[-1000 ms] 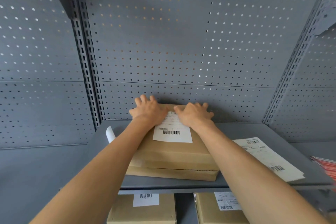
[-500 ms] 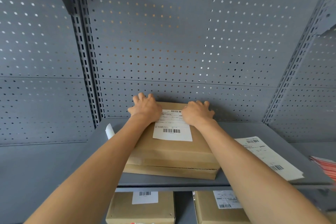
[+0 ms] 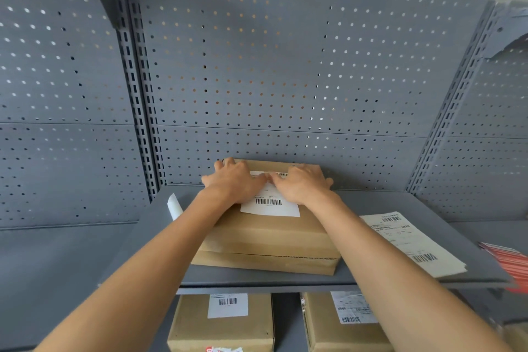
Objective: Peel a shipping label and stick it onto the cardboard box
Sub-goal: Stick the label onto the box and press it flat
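label [image 3: 271, 204]: on cardboard box [image 3: 268, 234] top, shelf [image 3: 380, 203] centre | left hand [image 3: 234, 181], right hand [image 3: 303, 184]: flat, pressing its 12 o'clock half | thin, limp, tacky; likely wrinkles, so smooth outward from the middle

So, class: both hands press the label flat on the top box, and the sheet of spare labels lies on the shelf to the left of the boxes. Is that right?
Not quite. The head view shows the sheet of spare labels lying to the right of the boxes. The rest holds: left hand and right hand press the label flat on the top box.
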